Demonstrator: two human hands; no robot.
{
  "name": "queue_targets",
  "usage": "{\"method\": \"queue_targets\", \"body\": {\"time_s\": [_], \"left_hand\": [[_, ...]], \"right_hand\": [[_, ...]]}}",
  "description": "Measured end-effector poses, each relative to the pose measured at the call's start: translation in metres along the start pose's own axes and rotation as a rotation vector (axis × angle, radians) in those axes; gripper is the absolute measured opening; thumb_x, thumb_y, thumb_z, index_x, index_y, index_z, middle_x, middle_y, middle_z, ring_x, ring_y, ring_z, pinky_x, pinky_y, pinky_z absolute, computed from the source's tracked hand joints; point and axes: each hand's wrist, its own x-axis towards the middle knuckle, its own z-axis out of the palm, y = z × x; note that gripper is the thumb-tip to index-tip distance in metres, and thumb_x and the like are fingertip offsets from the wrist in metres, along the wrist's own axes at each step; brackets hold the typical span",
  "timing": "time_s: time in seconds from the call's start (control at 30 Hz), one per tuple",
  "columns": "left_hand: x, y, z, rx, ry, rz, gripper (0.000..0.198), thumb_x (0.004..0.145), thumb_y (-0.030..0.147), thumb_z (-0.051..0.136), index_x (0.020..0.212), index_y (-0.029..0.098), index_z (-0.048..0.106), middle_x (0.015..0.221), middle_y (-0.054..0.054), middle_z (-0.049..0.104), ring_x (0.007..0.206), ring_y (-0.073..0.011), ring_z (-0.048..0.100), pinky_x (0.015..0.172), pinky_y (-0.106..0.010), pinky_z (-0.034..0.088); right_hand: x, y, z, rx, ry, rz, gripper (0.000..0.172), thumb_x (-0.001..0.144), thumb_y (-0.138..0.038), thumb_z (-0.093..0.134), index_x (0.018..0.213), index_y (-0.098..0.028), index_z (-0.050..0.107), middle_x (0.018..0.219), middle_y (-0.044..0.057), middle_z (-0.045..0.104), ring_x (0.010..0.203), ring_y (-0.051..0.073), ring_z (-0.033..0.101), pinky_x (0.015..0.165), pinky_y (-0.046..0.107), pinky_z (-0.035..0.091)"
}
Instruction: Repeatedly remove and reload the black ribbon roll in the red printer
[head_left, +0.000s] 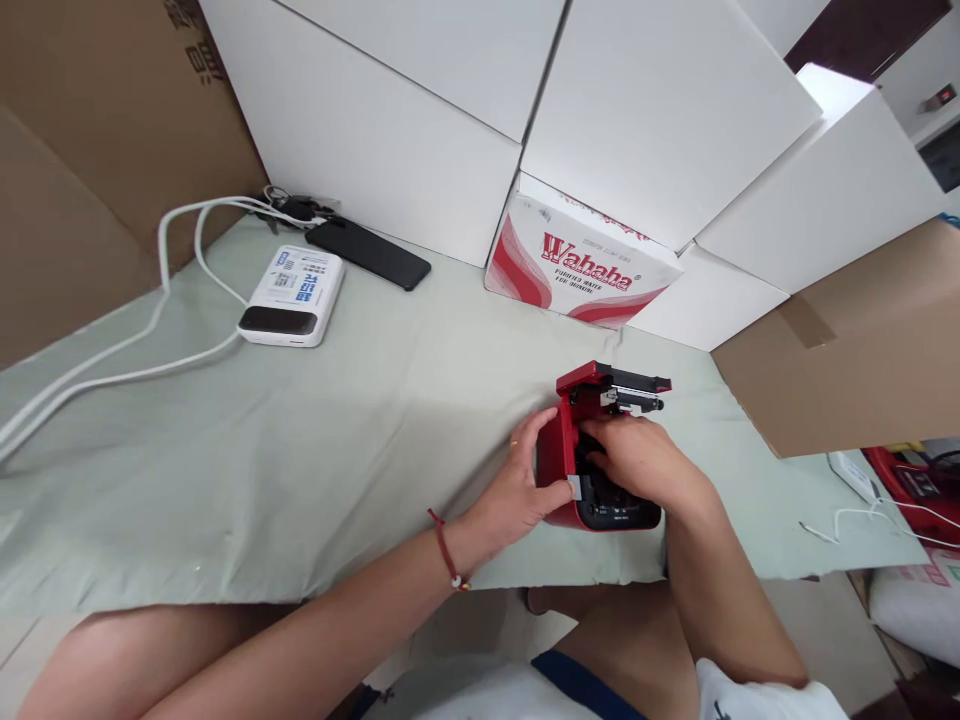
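A small red and black printer [592, 510] with its lid [600, 378] flipped up sits on the pale green cloth [337, 450] near the table's front edge. My left hand [517, 485] grips the printer's left side, thumb on its front corner. My right hand [641, 455] reaches down into the open compartment, fingers curled inside; what they touch is hidden.
A white device [292, 295] with white cables [112, 370] lies at the back left, beside a black phone [369, 253] and keys [289, 207]. White boxes [637, 110], a red-printed carton [585, 265] and brown cardboard [847, 350] line the back and right.
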Motion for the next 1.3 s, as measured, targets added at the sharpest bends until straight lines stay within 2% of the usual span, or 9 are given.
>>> {"method": "queue_targets", "body": {"time_s": [0.2, 0.27, 0.33, 0.47, 0.63, 0.77, 0.97, 1.17, 1.3], "left_hand": [[0.001, -0.002, 0.001, 0.049, 0.042, 0.013, 0.088, 0.081, 0.020, 0.075, 0.161, 0.027, 0.040, 0.178, -0.013, 0.034, 0.170, -0.0328, 0.027, 0.141, -0.059, 0.022], [0.000, -0.003, 0.001, 0.038, 0.040, 0.016, 0.087, 0.081, 0.023, 0.077, 0.160, 0.027, 0.040, 0.177, -0.014, 0.037, 0.168, -0.0327, 0.030, 0.140, -0.059, 0.025], [0.000, -0.004, 0.001, 0.035, 0.035, 0.022, 0.086, 0.082, 0.024, 0.077, 0.159, 0.027, 0.040, 0.176, -0.013, 0.038, 0.168, -0.0322, 0.031, 0.140, -0.059, 0.025], [0.000, -0.004, 0.001, 0.044, 0.047, 0.036, 0.084, 0.083, 0.023, 0.074, 0.159, 0.027, 0.040, 0.174, -0.013, 0.042, 0.166, -0.0325, 0.035, 0.139, -0.059, 0.028], [-0.001, 0.002, 0.000, 0.017, 0.032, -0.006, 0.087, 0.081, 0.026, 0.075, 0.160, 0.026, 0.038, 0.176, -0.014, 0.037, 0.166, -0.0339, 0.033, 0.139, -0.058, 0.029], [-0.001, 0.006, -0.001, 0.018, 0.031, -0.025, 0.090, 0.079, 0.029, 0.077, 0.160, 0.024, 0.038, 0.175, -0.015, 0.036, 0.165, -0.0352, 0.033, 0.139, -0.058, 0.026], [0.001, 0.002, -0.001, 0.027, 0.037, -0.024, 0.092, 0.077, 0.030, 0.079, 0.160, 0.025, 0.038, 0.176, -0.014, 0.035, 0.165, -0.0361, 0.031, 0.139, -0.058, 0.022], [0.002, -0.001, -0.001, 0.018, 0.025, -0.019, 0.092, 0.078, 0.032, 0.080, 0.159, 0.026, 0.038, 0.177, -0.014, 0.034, 0.165, -0.0356, 0.032, 0.139, -0.058, 0.023], [0.002, -0.001, -0.001, 0.031, 0.029, -0.020, 0.092, 0.078, 0.034, 0.080, 0.160, 0.025, 0.038, 0.176, -0.014, 0.035, 0.164, -0.0356, 0.032, 0.138, -0.059, 0.024]], "right_hand": [[-0.018, 0.001, -0.008, 0.015, -0.002, -0.012, 0.026, 0.096, -0.017, 0.062, 0.118, -0.023, 0.074, 0.123, 0.010, 0.078, 0.103, 0.026, 0.074, 0.084, 0.034, 0.053], [-0.049, 0.021, -0.017, 0.088, 0.070, -0.010, 0.028, 0.105, -0.033, 0.057, 0.129, -0.025, 0.070, 0.123, 0.009, 0.076, 0.101, 0.023, 0.073, 0.085, 0.033, 0.056], [-0.081, 0.048, -0.023, 0.299, 0.233, -0.011, 0.041, 0.107, -0.053, 0.054, 0.136, -0.028, 0.068, 0.109, 0.006, 0.075, 0.079, 0.019, 0.067, 0.065, 0.030, 0.053], [-0.116, 0.100, -0.009, 0.411, 0.271, 0.157, 0.047, 0.102, -0.062, 0.061, 0.130, -0.026, 0.073, 0.107, 0.007, 0.078, 0.079, 0.021, 0.071, 0.067, 0.031, 0.058], [-0.091, 0.109, 0.047, 0.436, 0.097, 0.191, 0.040, 0.098, -0.048, 0.060, 0.123, -0.023, 0.079, 0.120, 0.010, 0.081, 0.104, 0.027, 0.077, 0.091, 0.039, 0.063], [-0.086, 0.111, 0.078, 0.448, 0.118, 0.240, 0.051, 0.099, -0.050, 0.053, 0.139, -0.024, 0.073, 0.134, 0.009, 0.078, 0.105, 0.024, 0.077, 0.096, 0.036, 0.062], [-0.107, 0.155, 0.092, 0.317, 0.228, 0.520, 0.059, 0.094, -0.049, 0.052, 0.137, -0.014, 0.072, 0.140, 0.021, 0.074, 0.082, 0.026, 0.075, 0.093, 0.048, 0.061], [-0.090, 0.165, 0.117, 0.267, 0.196, 0.558, 0.053, 0.089, -0.033, 0.054, 0.136, -0.016, 0.074, 0.143, 0.020, 0.072, 0.124, 0.034, 0.073, 0.112, 0.050, 0.054], [-0.098, 0.161, 0.102, 0.305, 0.106, 0.497, 0.046, 0.088, -0.034, 0.061, 0.126, -0.017, 0.078, 0.130, 0.017, 0.079, 0.119, 0.035, 0.075, 0.107, 0.048, 0.058]]}}
